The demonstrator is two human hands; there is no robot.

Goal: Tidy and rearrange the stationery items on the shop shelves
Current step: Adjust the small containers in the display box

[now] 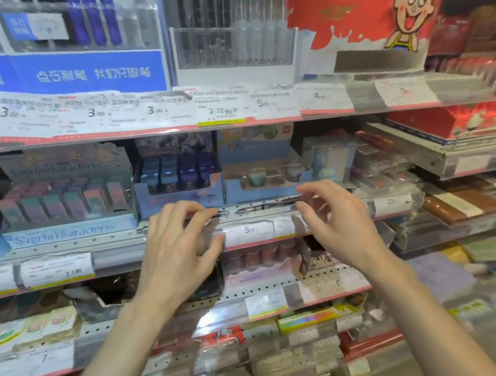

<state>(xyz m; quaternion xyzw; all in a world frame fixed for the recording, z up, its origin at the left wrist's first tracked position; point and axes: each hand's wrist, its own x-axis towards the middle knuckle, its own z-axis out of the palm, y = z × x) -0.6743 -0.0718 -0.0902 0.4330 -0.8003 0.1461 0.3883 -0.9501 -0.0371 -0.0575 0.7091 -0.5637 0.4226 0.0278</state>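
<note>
A slim dark pen (262, 207) lies loose along the front lip of the middle shelf (114, 240), its long axis running left to right, parallel to the shelf edge and just above the clear price strip (255, 232). Both hands are raised to it, one at each end: the left hand (182, 247) has its fingertips at the pen's left end, the right hand (336, 220) curls its fingers over the right end. Both look half-closed in a loose pinch; the picture is smeared here, so whether either truly grips the pen I cannot tell. Neither hand is clearly nearer. Behind the pen stand the blue display box (178, 194) and the tray of small jars (267, 179), almost touching its line, so there is little room to push backward. The open room lies forward, over the shelf edge toward the person, and sideways along the lip.
</note>
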